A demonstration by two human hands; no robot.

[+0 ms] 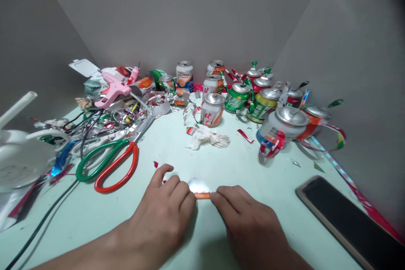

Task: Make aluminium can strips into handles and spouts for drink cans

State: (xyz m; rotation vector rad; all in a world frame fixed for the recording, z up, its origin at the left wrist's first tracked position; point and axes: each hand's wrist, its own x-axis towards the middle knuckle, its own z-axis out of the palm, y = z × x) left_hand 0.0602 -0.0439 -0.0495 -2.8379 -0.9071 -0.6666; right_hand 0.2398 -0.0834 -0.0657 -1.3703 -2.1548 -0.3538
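Note:
Low over the front of the table, my left hand (171, 206) and my right hand (245, 211) pinch the two ends of a small piece of can metal (202, 196). An orange strip shows along its near edge, and a silvery rounded part (198, 185) shows just behind. My left index finger is lifted and bent away from the others. Both thumbs and the ends of the metal are hidden by my fingers. Beyond the hands lies a crumpled white tissue (210, 138). To the left rest scissors (134, 164) with one green and one red handle.
Cut cans shaped like small pots, among them a silver-lidded one (212, 109), stand at the back and right. A phone (344, 215) lies at the right. A pink glue gun (112, 88) sits on metal scraps at the left, its black cord (47, 219) trailing forward.

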